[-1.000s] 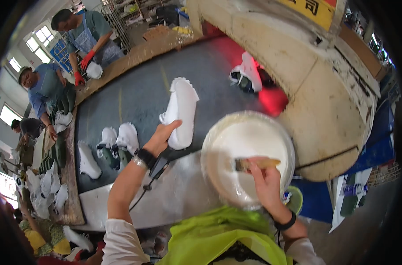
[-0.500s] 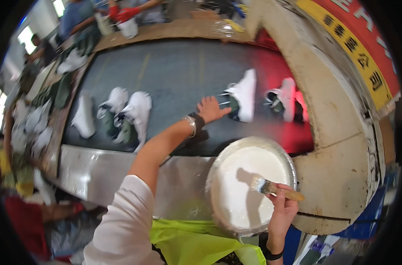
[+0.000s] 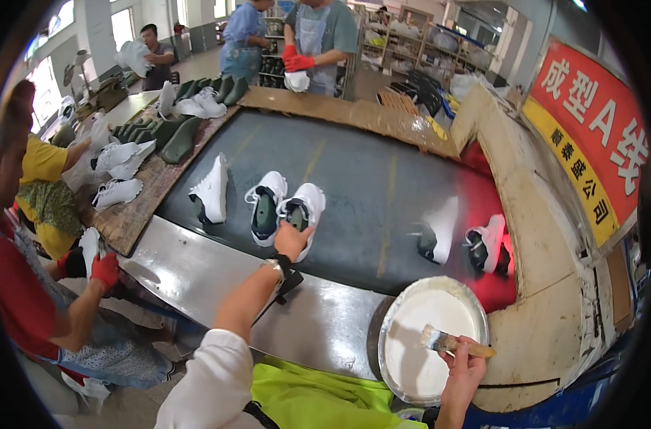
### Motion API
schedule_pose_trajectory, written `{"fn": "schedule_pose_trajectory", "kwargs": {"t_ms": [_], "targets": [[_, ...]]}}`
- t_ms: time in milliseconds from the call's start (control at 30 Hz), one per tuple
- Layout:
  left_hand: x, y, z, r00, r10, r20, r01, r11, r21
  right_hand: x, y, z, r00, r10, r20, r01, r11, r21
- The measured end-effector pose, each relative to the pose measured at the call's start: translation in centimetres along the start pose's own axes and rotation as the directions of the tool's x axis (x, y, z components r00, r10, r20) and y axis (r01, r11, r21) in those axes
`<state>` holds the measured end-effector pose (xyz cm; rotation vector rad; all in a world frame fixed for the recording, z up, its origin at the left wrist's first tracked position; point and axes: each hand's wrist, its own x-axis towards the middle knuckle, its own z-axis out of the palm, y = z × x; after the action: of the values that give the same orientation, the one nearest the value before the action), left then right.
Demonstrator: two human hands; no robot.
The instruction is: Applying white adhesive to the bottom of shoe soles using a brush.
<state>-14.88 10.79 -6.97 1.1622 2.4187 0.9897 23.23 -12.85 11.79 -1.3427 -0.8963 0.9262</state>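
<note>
My left hand (image 3: 292, 241) reaches onto the dark belt and closes on the heel end of a white shoe (image 3: 312, 209) with a dark green last inside. A second white shoe (image 3: 265, 207) with a green last stands just left of it, and a third (image 3: 212, 189) lies on its side further left. In my right hand (image 3: 466, 366) is a wooden-handled paintbrush (image 3: 445, 342), its whitish bristles held over a round metal bowl (image 3: 393, 365) of white liquid (image 3: 420, 375). My left fingertips are partly hidden by the shoe.
Two more white shoes, one blurred (image 3: 440, 232) and one under red light (image 3: 488, 243), are at the belt's right end by a beige machine housing (image 3: 547, 286). A metal ledge (image 3: 268, 314) runs along the near side. Co-workers wearing red gloves (image 3: 105, 272) work at the left and far side.
My left hand has gone from the belt beside the right-hand shoe to a shoe in the left group. The view has shifted. The brush stays over the bowl.
</note>
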Motion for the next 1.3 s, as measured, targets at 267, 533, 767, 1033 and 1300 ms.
{"fn": "schedule_pose_trajectory", "kwargs": {"t_ms": [267, 533, 767, 1033, 1300], "targets": [[0.6, 1.0, -7.5, 0.611, 0.436, 0.660, 0.353, 0.596, -0.721, -2.8, -2.8, -0.3, 0.998, -0.055, 0.001, 0.055, 0.997, -0.045], [-16.2, -9.9, -17.4, 0.905, 0.083, 0.418, 0.142, 0.867, -0.478, -6.5, -3.7, -0.5, 0.994, -0.081, 0.072, 0.079, 0.997, 0.020], [-17.5, -9.1, -15.4, 0.662, 0.747, 0.061, -0.739, 0.638, 0.217, -7.9, -2.3, -2.1, 0.998, -0.046, 0.031, 0.046, 0.999, 0.008], [-12.6, -0.3, -6.9, 0.551, 0.675, 0.490, -0.808, 0.578, 0.112, -7.6, -2.6, -1.7, 0.997, -0.057, 0.058, 0.056, 0.998, 0.026], [-12.1, -0.1, -7.5, 0.249, 0.837, 0.487, -0.934, 0.074, 0.350, 0.8, 2.9, -0.9, 0.995, -0.058, 0.082, 0.065, 0.994, -0.089]]}}
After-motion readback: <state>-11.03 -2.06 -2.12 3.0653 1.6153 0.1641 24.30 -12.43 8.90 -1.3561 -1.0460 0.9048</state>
